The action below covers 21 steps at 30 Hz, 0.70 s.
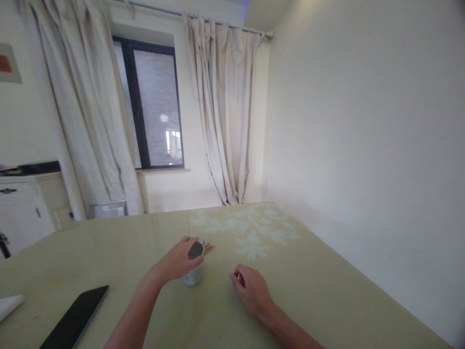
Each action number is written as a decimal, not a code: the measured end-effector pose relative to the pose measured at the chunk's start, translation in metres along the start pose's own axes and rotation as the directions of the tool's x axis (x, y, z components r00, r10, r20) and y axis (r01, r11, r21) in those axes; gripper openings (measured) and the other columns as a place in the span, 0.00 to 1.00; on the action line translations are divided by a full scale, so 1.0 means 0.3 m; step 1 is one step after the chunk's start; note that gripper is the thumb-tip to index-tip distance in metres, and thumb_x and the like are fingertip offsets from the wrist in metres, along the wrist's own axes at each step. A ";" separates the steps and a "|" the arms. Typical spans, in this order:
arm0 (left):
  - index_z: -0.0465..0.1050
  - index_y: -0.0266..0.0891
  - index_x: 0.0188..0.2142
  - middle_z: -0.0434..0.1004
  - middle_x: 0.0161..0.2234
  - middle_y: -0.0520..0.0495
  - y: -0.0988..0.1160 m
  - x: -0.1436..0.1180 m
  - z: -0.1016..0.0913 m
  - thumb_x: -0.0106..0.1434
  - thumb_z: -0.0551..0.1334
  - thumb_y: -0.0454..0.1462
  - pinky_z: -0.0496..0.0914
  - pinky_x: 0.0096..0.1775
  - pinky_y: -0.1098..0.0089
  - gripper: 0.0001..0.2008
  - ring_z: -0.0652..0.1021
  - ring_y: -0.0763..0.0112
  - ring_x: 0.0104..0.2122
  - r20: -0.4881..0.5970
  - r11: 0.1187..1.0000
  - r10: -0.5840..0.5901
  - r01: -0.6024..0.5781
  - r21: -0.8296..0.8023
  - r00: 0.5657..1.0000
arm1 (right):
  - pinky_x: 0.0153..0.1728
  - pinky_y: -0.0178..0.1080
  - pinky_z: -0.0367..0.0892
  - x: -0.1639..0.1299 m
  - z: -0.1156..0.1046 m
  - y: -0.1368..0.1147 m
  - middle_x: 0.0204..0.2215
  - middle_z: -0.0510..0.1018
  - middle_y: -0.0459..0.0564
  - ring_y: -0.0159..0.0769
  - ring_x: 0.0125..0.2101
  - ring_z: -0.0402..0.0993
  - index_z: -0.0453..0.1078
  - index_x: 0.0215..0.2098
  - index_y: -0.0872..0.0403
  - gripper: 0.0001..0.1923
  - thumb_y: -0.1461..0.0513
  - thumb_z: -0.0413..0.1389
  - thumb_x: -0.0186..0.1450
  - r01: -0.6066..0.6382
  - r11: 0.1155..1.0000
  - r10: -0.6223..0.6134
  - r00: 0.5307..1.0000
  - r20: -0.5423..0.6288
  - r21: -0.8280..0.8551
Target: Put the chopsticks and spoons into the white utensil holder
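Observation:
My left hand (187, 257) is wrapped round the upper part of a light-coloured cup (193, 277), its thumb on the near side and its fingers on the far side. The cup's dark round mouth shows between them, and it leans slightly. Just behind its rim, several thin brown sticks (209, 248) poke out to the right; whether they lie on the table or touch the cup I cannot tell. To the right of the cup, apart from it, my right hand (252, 291) rests on the table with its fingers curled closed. Nothing shows in its grasp.
The pale green table (152, 242) has a white floral pattern (254, 230) at its far end. A flat black panel (76, 317) lies at front left, near a white object (10, 305) at the edge. The wall (363, 160) borders the right side; curtains (230, 106) hang beyond.

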<state>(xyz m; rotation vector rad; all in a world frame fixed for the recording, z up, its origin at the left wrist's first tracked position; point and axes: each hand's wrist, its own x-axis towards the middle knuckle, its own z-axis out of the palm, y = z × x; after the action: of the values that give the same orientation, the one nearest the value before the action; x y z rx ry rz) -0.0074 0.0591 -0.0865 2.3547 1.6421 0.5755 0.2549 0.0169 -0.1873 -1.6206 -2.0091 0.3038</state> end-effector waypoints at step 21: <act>0.73 0.45 0.31 0.82 0.33 0.43 0.016 -0.234 0.393 0.76 0.42 0.51 0.70 0.39 0.61 0.27 0.80 0.59 0.35 0.045 0.994 0.096 -0.098 0.044 0.994 | 0.29 0.38 0.47 0.036 0.007 0.001 0.20 0.64 0.44 0.33 0.24 0.58 0.64 0.22 0.53 0.15 0.62 0.54 0.68 0.021 0.998 -0.022 1.000 -0.003 -0.063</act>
<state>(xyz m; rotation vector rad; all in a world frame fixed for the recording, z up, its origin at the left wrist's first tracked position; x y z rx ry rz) 0.0263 -0.0026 -0.2043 2.4732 1.5457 0.5058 0.2525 0.0277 -0.1865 -1.6351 -2.0509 0.2322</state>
